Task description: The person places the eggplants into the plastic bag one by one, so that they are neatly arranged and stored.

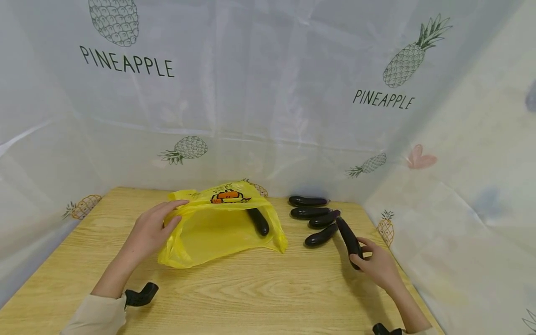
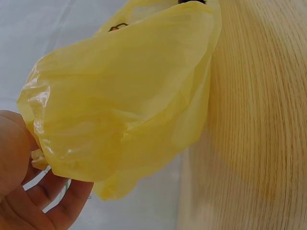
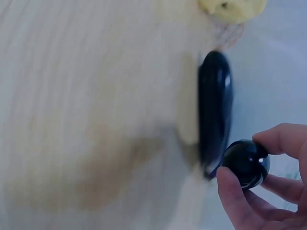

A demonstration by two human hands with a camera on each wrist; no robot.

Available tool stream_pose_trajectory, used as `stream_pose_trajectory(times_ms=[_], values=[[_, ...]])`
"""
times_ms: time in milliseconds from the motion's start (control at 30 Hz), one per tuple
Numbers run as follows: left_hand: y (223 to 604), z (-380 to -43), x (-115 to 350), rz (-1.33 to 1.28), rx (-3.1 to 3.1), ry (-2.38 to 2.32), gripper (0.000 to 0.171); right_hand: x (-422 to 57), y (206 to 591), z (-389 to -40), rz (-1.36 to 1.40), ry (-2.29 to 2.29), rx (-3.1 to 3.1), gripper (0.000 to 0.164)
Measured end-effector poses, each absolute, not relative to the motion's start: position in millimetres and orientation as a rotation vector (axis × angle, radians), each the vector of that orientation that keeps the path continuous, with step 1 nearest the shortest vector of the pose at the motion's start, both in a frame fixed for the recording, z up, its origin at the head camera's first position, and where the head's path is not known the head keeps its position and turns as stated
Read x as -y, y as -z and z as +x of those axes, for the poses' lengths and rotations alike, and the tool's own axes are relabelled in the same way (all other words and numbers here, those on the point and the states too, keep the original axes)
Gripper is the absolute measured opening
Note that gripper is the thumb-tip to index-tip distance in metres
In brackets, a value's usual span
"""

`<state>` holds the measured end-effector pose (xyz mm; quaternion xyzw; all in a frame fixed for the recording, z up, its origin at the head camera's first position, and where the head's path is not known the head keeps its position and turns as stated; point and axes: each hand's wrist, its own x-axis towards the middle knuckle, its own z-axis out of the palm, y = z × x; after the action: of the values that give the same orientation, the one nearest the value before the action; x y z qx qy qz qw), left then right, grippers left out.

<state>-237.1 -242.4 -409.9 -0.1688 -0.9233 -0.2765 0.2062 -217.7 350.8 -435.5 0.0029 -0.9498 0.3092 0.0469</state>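
A yellow plastic bag (image 1: 217, 232) lies on its side with its mouth held up toward me. My left hand (image 1: 148, 230) pinches the bag's left edge; in the left wrist view the fingers reach behind the thin film. Inside the bag is one dark eggplant (image 1: 258, 222), near its right side. My right hand (image 1: 377, 265) grips another eggplant (image 1: 348, 239) by its near end, thumb on one side and fingers on the other. In the right wrist view the held eggplant (image 3: 245, 164) appears end-on, above a lying eggplant (image 3: 215, 110).
Several eggplants (image 1: 320, 236) lie in a loose column on the wooden table (image 1: 251, 293), between the bag and my right hand. A pale pineapple-printed sheet (image 1: 268, 93) stands behind the table and along its sides.
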Motion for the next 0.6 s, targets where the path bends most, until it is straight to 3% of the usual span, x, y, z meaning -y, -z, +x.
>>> stream_pose_trajectory(times_ms=[600], values=[[412.3,-239.5,245.2,-0.474,2.571,0.768,0.048,-271.0,399.3,-217.4,0.236,-0.964,2.853,0.06]])
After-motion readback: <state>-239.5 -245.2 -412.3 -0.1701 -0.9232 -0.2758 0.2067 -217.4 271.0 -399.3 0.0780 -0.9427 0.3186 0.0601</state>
